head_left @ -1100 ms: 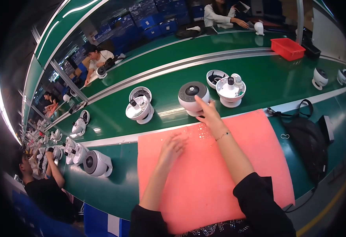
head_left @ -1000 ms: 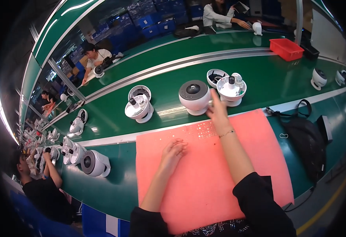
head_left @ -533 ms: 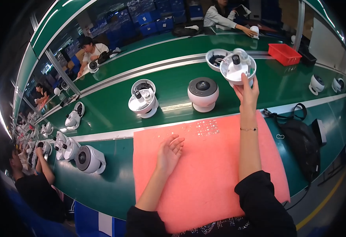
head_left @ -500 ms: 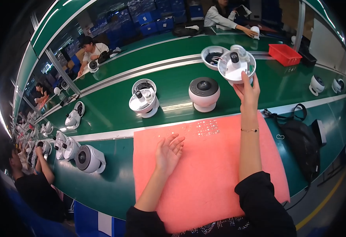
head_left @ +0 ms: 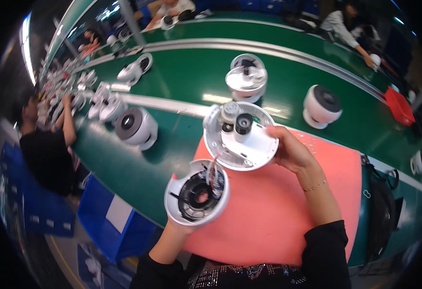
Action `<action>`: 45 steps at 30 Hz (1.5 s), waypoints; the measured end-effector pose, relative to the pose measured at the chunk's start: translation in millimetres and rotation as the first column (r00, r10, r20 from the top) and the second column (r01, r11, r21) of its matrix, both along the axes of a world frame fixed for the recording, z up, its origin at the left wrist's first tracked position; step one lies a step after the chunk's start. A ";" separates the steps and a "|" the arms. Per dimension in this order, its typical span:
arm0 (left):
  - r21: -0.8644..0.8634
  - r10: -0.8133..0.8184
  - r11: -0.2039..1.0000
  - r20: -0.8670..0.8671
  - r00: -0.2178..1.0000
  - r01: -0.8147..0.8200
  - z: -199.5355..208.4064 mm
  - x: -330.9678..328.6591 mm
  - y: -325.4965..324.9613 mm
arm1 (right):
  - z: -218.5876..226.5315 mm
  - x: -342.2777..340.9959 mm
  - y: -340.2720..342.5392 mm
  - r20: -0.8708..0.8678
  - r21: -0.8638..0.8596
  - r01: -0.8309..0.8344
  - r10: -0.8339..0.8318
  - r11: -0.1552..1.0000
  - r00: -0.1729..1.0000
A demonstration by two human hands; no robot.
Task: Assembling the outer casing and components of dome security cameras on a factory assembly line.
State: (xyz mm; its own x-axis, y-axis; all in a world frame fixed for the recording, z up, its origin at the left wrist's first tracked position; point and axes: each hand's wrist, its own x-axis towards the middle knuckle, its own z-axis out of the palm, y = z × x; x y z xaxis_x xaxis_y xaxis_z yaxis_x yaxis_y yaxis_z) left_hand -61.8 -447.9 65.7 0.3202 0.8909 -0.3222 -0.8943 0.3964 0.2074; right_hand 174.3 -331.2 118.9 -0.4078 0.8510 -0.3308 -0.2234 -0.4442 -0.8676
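My right hand (head_left: 292, 150) grips the rim of a round white camera housing half (head_left: 249, 149), with thumb over the edge. Inside it sit a black lens barrel (head_left: 243, 124), a white plate and a small round motor-like part. My left hand (head_left: 181, 228) is closed under the other half, a white cup-shaped shell (head_left: 171, 206) with a black ring and circuit board inside; its fingers are mostly hidden. Thin wires (head_left: 215, 168) run between the two halves. Both are held above a pink mat (head_left: 268, 216), with small bright pieces (head_left: 309, 140) along its far edge.
A partly open camera (head_left: 246, 86) and a closed one (head_left: 322, 107) stand on the green conveyor. More units, including a white camera (head_left: 136, 127), line the left. A red bin (head_left: 399, 107) and black bag (head_left: 382, 216) lie right. A co-worker (head_left: 45, 144) works at left.
Both hands have moved left and nearer with the camera halves. My left hand, empty before, now holds the cup-shaped shell. The view has turned left.
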 end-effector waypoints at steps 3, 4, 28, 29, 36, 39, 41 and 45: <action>-0.057 0.078 0.995 0.002 0.997 -0.077 -8.1 -10.6 -27.5 | -17.0 -11.3 -12.8 -0.032 -0.113 -0.090 0.087 0.990 0.996; -0.022 0.091 0.996 0.086 0.992 -0.090 -12.7 -16.8 -33.9 | -28.1 -9.5 -13.1 -0.060 -0.154 -0.148 0.140 0.977 0.988; 0.284 0.177 0.944 -0.862 0.475 0.166 6.3 -12.4 -16.5 | 57.5 -14.1 -80.5 0.653 0.583 -0.552 0.061 0.597 0.755; 0.294 0.185 0.941 -0.861 0.474 0.167 1.7 -5.5 -7.4 | 52.6 -2.9 -65.1 0.657 0.521 -0.607 0.171 0.600 0.734; 0.303 0.116 0.930 -0.778 0.618 0.207 -6.0 14.5 -3.8 | 23.0 10.5 -49.9 0.238 0.034 -0.303 0.287 0.952 0.928; 0.153 -0.071 0.945 -0.766 0.639 0.289 2.2 9.3 -17.5 | 26.8 13.8 -66.6 0.327 0.160 -0.403 0.337 0.901 0.883; 0.147 -0.084 0.948 -0.740 0.668 0.282 23.5 12.7 -21.4 | 31.6 11.8 -79.2 0.292 0.069 -0.369 0.334 0.927 0.896; 0.190 0.060 0.971 -0.782 0.620 0.146 19.4 2.0 -34.2 | 29.7 9.6 -91.0 0.162 0.022 -0.294 0.286 0.956 0.944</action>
